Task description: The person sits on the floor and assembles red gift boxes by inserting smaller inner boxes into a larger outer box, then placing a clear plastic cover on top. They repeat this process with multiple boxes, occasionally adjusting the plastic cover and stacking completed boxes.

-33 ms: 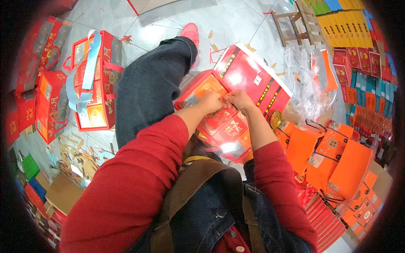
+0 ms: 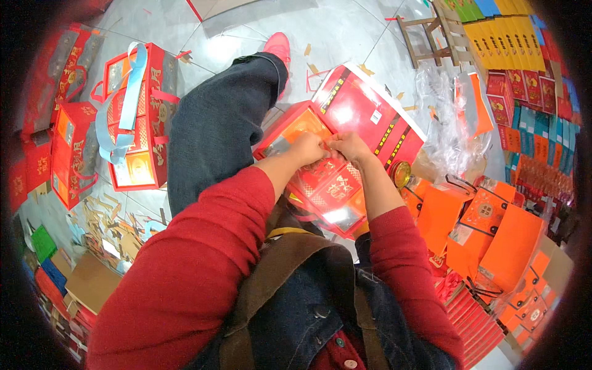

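A red gift box (image 2: 335, 190) with gold print and clear window panels sits tilted before my lap. My left hand (image 2: 308, 150) and my right hand (image 2: 350, 148) meet over its upper part, fingertips close together. Both are closed in a pinch. Whatever lies between the fingertips is too small and covered to make out. Past my left hand, an orange panel of the box (image 2: 302, 131) shows. A larger red carton (image 2: 361, 114) with black strips lies just beyond my right hand, and a round gold tin (image 2: 401, 174) is beside my right wrist.
Red gift boxes (image 2: 137, 148) stand at left, one draped with a light blue ribbon (image 2: 128, 114). Orange bags (image 2: 512, 246) crowd the right, near crumpled clear plastic (image 2: 441, 123). A wooden stool (image 2: 435, 34) stands at the far right. Cardboard scraps (image 2: 111, 225) litter the left floor.
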Demonstrator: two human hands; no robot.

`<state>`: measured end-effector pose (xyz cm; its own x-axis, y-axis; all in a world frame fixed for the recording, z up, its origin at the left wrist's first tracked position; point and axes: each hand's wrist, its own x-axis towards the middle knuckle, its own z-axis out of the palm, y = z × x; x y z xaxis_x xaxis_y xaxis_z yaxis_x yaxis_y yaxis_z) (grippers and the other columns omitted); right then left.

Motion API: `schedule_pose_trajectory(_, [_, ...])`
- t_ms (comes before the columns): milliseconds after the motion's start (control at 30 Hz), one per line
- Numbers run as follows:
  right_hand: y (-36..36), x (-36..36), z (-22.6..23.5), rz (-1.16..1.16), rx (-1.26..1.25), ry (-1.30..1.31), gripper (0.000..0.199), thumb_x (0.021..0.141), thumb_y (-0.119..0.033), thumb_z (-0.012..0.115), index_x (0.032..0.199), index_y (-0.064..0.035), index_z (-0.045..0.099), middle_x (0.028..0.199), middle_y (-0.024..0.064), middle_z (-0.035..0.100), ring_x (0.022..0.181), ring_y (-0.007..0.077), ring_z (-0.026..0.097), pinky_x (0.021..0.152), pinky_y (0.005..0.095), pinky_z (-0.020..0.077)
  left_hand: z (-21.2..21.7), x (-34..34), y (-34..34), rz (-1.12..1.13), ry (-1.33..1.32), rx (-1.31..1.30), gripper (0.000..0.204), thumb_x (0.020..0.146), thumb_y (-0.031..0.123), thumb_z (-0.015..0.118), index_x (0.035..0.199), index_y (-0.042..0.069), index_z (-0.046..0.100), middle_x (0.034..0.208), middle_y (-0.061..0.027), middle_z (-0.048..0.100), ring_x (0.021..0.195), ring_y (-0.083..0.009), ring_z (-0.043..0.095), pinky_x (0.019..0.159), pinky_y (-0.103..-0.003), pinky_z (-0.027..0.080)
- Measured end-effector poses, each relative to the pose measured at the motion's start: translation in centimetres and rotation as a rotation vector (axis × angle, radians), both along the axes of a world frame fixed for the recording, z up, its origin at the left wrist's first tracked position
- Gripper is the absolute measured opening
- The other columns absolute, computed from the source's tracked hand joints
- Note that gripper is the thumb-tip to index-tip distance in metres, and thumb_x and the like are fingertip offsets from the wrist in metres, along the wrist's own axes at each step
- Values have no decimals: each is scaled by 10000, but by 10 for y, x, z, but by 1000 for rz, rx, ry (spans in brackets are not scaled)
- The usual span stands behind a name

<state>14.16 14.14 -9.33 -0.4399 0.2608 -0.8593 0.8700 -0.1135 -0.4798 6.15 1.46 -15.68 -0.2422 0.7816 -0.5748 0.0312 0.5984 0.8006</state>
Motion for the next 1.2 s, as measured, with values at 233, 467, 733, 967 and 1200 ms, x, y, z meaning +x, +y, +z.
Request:
schedule_pose_trajectory(233, [8,-6,1,37,-166,-48,146,856,-140,584,906,-7,616,555,15,554,383,63,455,348,187,340,11,-3,-2,-20,-144,-38,226,758,197,698,691,-13,650,565,-113,619,493,-176,623,480,-319,488])
schedule_pose_trajectory(467, [-3,6,3,-443,-205,-58,191,859,-201,575,889,-26,647,543,45,574,380,97,488,355,211,382,10,1,1,8,-102,-17,206,760,165,689,683,-21,643,572,-128,618,483,-189,615,471,-332,477])
schedule_pose_trajectory(733, [7,-28,-16,648,484,-111,400,739,-357,656,597,15,614,536,134,587,438,205,565,435,345,453,17,-3,5,-35,-8,-21,270,783,222,702,682,-12,611,529,-99,588,419,-177,575,392,-318,459])
schedule_pose_trajectory(967, [12,-27,9,705,253,-169,503,819,-443,561,588,2,598,523,104,578,422,191,542,433,338,453,6,-1,0,-12,-5,66,251,795,204,686,711,-23,624,533,-108,591,424,-180,577,401,-323,461])
schedule_pose_trajectory(1200, [7,-19,32,547,156,-138,501,747,-488,655,594,-15,600,536,93,569,449,191,529,464,329,436,-11,3,-1,45,-64,-7,237,766,235,676,726,2,657,613,-159,619,540,-220,618,512,-361,473])
